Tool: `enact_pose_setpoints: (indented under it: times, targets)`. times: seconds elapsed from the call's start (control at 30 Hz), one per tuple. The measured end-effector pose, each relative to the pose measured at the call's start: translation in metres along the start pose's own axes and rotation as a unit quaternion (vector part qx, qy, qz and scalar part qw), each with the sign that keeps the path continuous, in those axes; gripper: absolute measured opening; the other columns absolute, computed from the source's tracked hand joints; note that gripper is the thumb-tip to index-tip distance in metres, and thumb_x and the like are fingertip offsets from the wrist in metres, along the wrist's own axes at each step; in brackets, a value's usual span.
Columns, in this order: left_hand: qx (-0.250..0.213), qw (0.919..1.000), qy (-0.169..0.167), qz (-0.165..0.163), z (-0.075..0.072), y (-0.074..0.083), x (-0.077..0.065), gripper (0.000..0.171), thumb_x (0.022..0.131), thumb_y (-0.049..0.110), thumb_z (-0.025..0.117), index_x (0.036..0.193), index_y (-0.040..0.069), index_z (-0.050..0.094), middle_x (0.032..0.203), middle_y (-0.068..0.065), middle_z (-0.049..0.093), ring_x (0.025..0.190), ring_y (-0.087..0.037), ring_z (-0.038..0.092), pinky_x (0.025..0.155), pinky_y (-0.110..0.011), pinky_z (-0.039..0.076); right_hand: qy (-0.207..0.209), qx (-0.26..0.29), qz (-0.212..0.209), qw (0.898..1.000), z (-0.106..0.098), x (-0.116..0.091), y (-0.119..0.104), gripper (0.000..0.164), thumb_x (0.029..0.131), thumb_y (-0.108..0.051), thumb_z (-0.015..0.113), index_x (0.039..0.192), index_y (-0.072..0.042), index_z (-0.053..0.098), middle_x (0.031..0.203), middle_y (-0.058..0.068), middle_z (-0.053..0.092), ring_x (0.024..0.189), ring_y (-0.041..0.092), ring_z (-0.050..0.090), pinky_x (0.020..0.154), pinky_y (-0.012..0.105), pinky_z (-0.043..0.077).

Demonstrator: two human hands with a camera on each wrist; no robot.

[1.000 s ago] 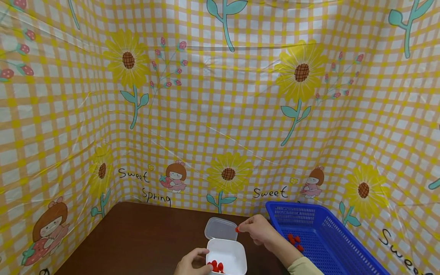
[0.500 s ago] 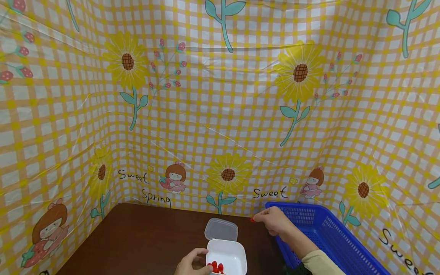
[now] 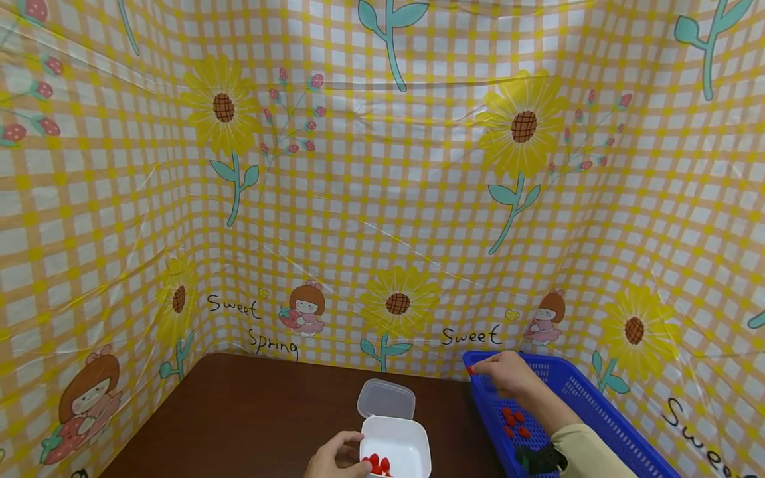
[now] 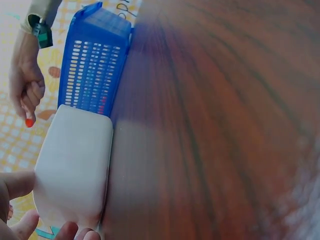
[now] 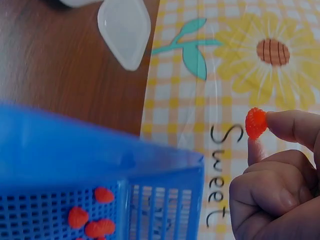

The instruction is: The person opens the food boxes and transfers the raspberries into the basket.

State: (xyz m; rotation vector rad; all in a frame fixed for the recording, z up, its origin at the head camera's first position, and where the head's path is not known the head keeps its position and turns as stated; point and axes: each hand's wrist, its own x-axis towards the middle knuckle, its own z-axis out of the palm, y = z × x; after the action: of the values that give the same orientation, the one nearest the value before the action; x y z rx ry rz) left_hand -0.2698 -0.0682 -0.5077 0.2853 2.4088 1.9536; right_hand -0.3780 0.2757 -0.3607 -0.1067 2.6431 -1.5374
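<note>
While your left hand [image 3: 337,455] gripped the white box [image 3: 412,448] by its left wall in the head view, your right hand [image 3: 508,374] pinched one red berry [image 3: 470,370] between its fingertips. Box: open, on the dark brown worktop [image 3: 269,418]. Lid [image 3: 386,398]: translucent, laid back just beyond the box and meeting its far rim. Box berries [image 3: 374,459]: at least three, red, in the near left corner, just beside your left thumb. Basket [image 3: 597,405]: blue, perforated, to the right of the box and well apart from it. Basket berries [image 3: 523,432]: a loose cluster of about five, on the mesh floor. Your right hand overlapped the basket's far left corner. Sleeve [image 3: 588,451]: pale, on your right arm, with a dark green item [image 3: 540,460] at the cuff. Backdrop: checked cloth [image 3: 358,219], printed with sunflowers.

Left wrist view: box seen from outside, your left thumb and fingers about its near end. Basket: behind the box, slotted wall showing. Your right hand: upper left, the pinched berry at its fingertips.

Right wrist view: pinched berry, bumpy, held between your thumb and index finger, the other fingers curled; apart from the basket rim. Several basket berries lay below left; the lid lay at the top.
</note>
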Motion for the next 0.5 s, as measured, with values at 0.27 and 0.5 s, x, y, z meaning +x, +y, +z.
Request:
enact_pose_setpoints:
  times: [0.27, 0.5]
  targets:
    - [0.008, 0.9999, -0.009, -0.008, 0.001, -0.001, 0.002, 0.04, 0.086, 0.023, 0.076, 0.122, 0.007, 0.066, 0.102, -0.01, 0.072, 0.094, -0.03, 0.07, 0.079, -0.051, 0.058, -0.017, -0.018, -0.002, 1.0, -0.025, 0.008, 0.019, 0.024, 0.09, -0.016, 0.069, 0.07, -0.003, 0.073, 0.047, -0.013, 0.021, 0.042, 0.005, 0.018, 0.043, 0.023, 0.025]
    - [0.019, 0.9998, -0.005, 0.005, 0.0, -0.003, 0.002, 0.041, 0.085, 0.027, 0.078, 0.119, 0.007, 0.066, 0.098, -0.007, 0.072, 0.091, -0.026, 0.069, 0.081, -0.052, 0.057, 0.024, -0.041, 0.018, 0.999, -0.036, 0.009, 0.035, 0.049, 0.088, -0.014, 0.07, 0.055, -0.018, 0.034, 0.048, -0.011, 0.022, 0.042, 0.006, 0.019, 0.042, 0.024, 0.025]
